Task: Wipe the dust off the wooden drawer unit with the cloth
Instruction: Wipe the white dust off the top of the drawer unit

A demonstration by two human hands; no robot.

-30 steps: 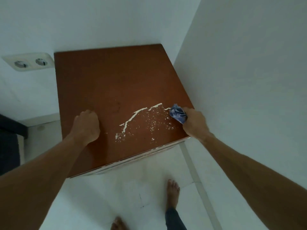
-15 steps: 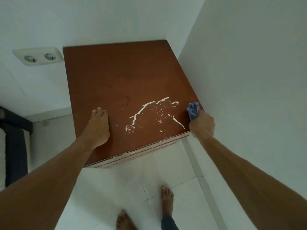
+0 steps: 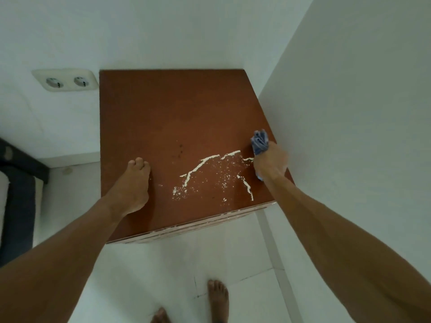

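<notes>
Above bare feet (image 3: 218, 297), the left hand (image 3: 135, 183) lies flat and empty on the drawer unit (image 3: 168, 113), while the right hand (image 3: 270, 163), nearer the dust (image 3: 217, 176) immediately to its left, grips a bunched cloth (image 3: 260, 142) at the unit's right edge.

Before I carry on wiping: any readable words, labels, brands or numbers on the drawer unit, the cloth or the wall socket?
None can be read.
Wooden drawer unit: bare top, only white dust, no label.
Blue cloth in the right hand: no print showing.
Double wall socket: no marking legible.
</notes>
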